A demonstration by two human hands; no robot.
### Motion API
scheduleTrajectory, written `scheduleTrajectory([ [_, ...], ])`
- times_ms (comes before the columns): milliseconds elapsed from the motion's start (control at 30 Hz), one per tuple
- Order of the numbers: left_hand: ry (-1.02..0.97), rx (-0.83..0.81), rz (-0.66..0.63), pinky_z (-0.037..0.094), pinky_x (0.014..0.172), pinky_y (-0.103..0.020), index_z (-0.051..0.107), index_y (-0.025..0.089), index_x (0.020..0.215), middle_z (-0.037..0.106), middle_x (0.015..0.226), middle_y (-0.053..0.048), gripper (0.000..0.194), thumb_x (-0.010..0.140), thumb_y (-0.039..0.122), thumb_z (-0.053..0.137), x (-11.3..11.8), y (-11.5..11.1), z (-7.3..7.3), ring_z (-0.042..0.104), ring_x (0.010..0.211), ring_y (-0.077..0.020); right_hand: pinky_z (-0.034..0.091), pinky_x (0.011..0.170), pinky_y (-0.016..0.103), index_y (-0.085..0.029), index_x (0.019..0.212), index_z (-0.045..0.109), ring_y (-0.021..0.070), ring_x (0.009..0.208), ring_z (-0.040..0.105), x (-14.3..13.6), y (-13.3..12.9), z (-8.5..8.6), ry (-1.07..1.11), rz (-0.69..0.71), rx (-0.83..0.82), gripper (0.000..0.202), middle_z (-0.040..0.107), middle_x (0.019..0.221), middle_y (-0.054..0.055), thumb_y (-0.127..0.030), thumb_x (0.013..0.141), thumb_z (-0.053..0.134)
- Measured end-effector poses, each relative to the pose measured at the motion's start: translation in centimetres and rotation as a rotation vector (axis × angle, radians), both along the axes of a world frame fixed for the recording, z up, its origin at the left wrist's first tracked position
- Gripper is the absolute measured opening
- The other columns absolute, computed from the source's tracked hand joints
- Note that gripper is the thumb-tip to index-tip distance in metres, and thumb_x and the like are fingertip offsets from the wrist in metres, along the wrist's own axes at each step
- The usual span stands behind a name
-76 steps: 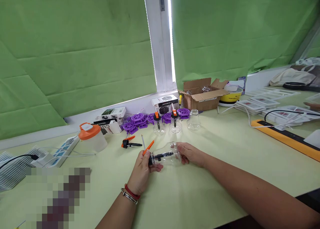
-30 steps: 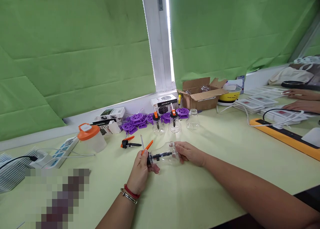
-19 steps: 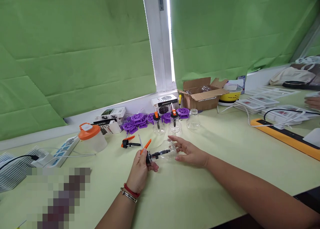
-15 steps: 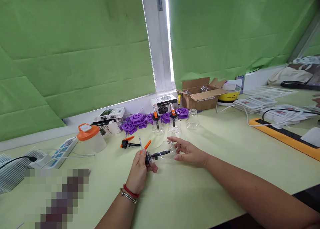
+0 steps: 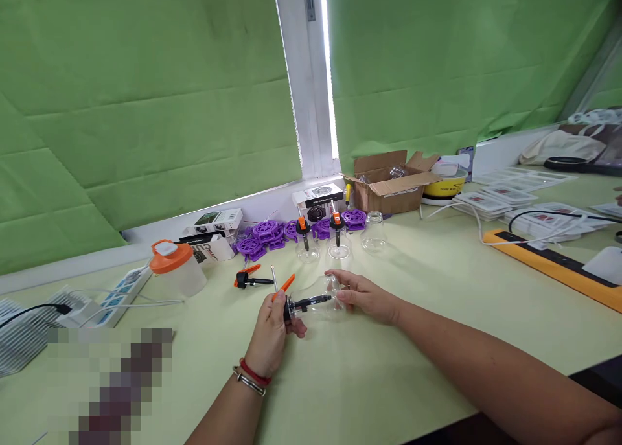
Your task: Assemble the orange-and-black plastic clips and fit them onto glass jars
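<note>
Green-draped bench: left hand (image 5: pixel 272 331) grips a light, slippery clear plastic bottle's (image 5: pixel 318 297) black-and-orange pump cap (image 5: pixel 287 306); right hand (image 5: pixel 367 297) cups its base.

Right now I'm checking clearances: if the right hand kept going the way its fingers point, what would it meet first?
The right hand points left at the clear bottle lying sideways; its fingertips look already on the bottle's base, beyond which is the left hand.
</note>
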State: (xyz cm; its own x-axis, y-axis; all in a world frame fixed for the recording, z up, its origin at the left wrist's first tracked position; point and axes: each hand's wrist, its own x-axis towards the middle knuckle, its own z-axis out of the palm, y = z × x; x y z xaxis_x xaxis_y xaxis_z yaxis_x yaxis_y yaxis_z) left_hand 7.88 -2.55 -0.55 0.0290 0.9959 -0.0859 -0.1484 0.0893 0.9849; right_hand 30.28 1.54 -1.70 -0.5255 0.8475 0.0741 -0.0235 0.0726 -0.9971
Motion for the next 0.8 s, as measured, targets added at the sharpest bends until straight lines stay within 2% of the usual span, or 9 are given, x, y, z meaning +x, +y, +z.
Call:
scheduleTrajectory([
  [333,0.087,0.022,0.008,0.045,0.048,-0.027,0.043,0.020,0.079,0.059,0.050,0.003,0.038,0.082,0.058,0.045,0.19,-0.24,0.70,0.059,0.044,-0.0154,0.041,0.051,0.022,-0.019,0.125,0.045,0.0107,0.065,0.056,-0.32,0.11,-0.61,0.081,0.016,-0.143,0.052,0.058,0.093,0.004,-0.044,0.081,0.060],
  [533,0.120,0.040,0.000,0.046,0.048,-0.027,0.043,0.020,0.080,0.060,0.051,0.002,0.038,0.083,0.057,0.043,0.11,-0.33,0.80,0.059,0.045,-0.0154,0.040,0.050,0.021,-0.020,0.123,0.047,0.0102,0.065,0.056,-0.31,-0.12,-0.26,0.111,0.020,-0.171,0.050,0.058,0.093,0.004,-0.043,0.081,0.060],
  [800,0.063,0.055,-0.014,0.049,0.053,-0.030,0.045,0.019,0.082,0.059,0.057,0.003,0.038,0.083,0.057,0.046,0.13,-0.30,0.62,0.060,0.047,-0.0156,0.041,0.050,0.021,-0.020,0.124,0.045,0.0112,0.065,0.058,-0.32,0.10,-0.47,0.119,0.011,-0.179,0.052,0.058,0.094,0.004,-0.043,0.080,0.061],
])
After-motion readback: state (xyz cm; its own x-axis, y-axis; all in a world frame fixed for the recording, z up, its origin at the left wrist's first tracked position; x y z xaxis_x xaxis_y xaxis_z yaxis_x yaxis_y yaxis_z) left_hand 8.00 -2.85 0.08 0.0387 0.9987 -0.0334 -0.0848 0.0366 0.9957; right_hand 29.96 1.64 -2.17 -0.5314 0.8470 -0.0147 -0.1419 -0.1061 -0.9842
